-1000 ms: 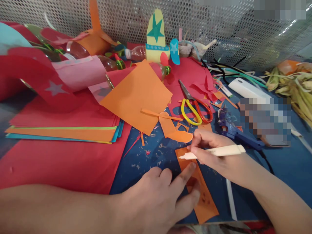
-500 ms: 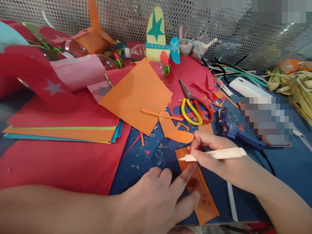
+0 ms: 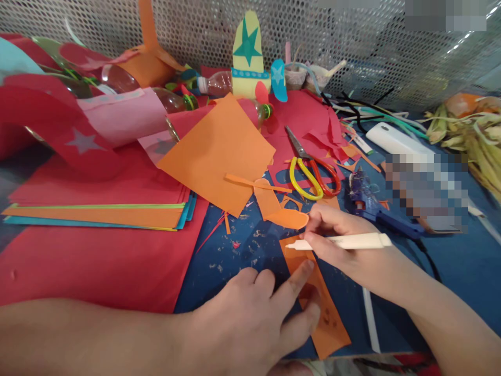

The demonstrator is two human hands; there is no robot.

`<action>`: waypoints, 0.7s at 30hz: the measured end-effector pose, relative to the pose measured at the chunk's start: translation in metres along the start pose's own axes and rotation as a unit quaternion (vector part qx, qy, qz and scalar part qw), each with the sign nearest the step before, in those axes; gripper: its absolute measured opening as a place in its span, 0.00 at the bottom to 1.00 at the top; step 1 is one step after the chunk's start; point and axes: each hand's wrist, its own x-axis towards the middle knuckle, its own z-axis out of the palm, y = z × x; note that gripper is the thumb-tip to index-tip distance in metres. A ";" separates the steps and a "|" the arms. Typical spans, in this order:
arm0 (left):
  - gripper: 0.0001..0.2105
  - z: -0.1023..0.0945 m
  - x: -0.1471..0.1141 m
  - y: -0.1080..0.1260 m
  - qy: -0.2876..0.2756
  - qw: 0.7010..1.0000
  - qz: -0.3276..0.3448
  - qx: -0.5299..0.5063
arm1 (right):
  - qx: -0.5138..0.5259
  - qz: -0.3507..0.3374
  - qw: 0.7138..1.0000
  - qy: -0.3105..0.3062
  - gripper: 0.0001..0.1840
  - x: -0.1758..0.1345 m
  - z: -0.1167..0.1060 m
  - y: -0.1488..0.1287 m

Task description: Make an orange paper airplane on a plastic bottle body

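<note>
My right hand (image 3: 340, 235) grips a white marker pen (image 3: 362, 241) between thumb and fingers. Its pale tip points left over the far end of an orange paper strip (image 3: 331, 329). My left hand (image 3: 250, 308) is spread over the strip's left side, with index finger and thumb stretched out on it and the other fingers bent. Small dark marks show near the strip's close end. Just beyond my right fingers lies a bent orange paper cutout (image 3: 287, 218); whether they touch it I cannot tell.
Scissors (image 3: 307, 172) with yellow and red handles lie behind my right hand. To the right are a blue glue gun (image 3: 378, 211) and a white stick-like device (image 3: 399, 141). Stacked coloured paper (image 3: 97, 216) fills the left. A decorated bottle (image 3: 250, 83) stands by the mesh wall.
My right hand has moved the marker tip slightly away from me, closer to the strip's far edge. My left hand stays on the strip. The view has shifted a little.
</note>
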 end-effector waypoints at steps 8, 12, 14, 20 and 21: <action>0.25 -0.001 0.000 -0.002 0.009 1.000 0.003 -0.009 | -0.041 0.015 0.999 0.028 0.08 -0.001 -0.003 0.001; 0.25 -0.001 0.000 -0.001 0.012 1.000 0.004 -0.008 | -0.038 0.012 0.999 0.033 0.08 0.001 -0.007 0.000; 0.25 0.000 0.000 0.000 0.010 1.000 -0.002 0.000 | -0.037 0.014 0.999 0.036 0.08 0.002 -0.008 0.000; 0.25 0.000 0.000 0.000 0.004 1.000 -0.010 -0.008 | -0.025 0.018 0.999 0.027 0.09 0.000 -0.012 0.001; 0.25 -0.001 0.000 -0.001 0.003 1.000 -0.008 -0.011 | -0.021 0.022 0.999 0.023 0.09 -0.001 -0.012 0.001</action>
